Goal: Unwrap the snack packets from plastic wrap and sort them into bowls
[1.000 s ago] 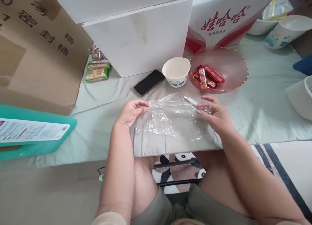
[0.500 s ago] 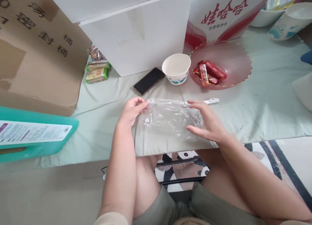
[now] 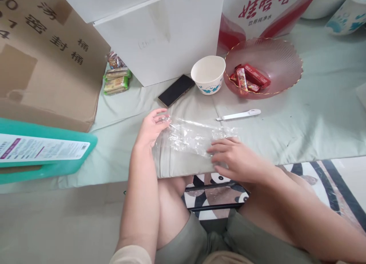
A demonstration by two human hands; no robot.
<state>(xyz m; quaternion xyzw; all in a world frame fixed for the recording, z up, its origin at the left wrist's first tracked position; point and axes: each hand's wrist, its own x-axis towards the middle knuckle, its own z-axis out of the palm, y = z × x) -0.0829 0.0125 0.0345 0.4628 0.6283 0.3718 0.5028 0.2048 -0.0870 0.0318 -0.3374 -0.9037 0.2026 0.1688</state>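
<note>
A crinkled clear plastic bag (image 3: 190, 138) lies flat on the cloth-covered table near its front edge. My left hand (image 3: 153, 127) pinches the bag's left end between thumb and fingers. Over the right part of the bag, my right hand (image 3: 233, 157) rests palm down with its fingers stretched out and slightly spread, touching the plastic. Just beyond the bag lies a white utility knife (image 3: 238, 115), its tip pointing left; neither hand touches it.
Behind the bag are a dark phone (image 3: 176, 90), a paper bowl (image 3: 208, 75) and a pink bowl (image 3: 286, 81) with red-wrapped snacks (image 3: 254, 76). White boxes (image 3: 171, 39) stand at the back. At left are wrapped snacks (image 3: 116, 84), a cardboard box (image 3: 51, 85) and a green container (image 3: 71, 167).
My right hand has moved down toward the table edge and turned palm down onto the bag, uncovering the knife's tip. My left hand still pinches the left end. The view has shifted slightly.
</note>
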